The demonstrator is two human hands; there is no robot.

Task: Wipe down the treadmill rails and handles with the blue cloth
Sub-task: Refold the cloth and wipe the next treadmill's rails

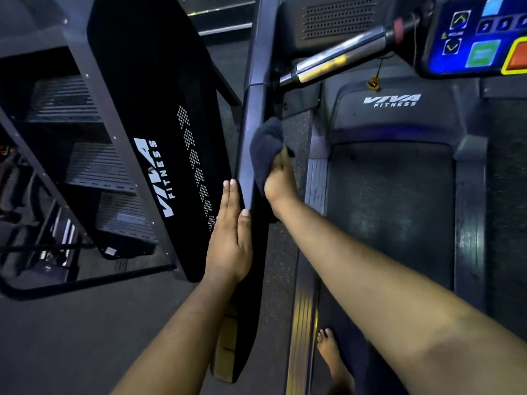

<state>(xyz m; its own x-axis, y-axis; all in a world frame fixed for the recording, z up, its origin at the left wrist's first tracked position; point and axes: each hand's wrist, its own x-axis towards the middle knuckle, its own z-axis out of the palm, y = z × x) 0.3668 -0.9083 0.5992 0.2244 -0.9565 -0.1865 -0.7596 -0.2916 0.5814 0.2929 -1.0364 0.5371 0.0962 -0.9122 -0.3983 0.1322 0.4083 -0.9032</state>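
Observation:
The treadmill's left upright rail is a grey post running from top centre down to a black handrail. My right hand is shut on the dark blue cloth and presses it against the inner side of the rail. My left hand lies flat with fingers together against the rail's outer side, holding nothing. A chrome handle bar slants from the rail up toward the console.
The treadmill belt and its side step strip lie below; a bare foot stands on the belt's left edge. A black stair-climber machine stands close on the left. A safety clip hangs under the console.

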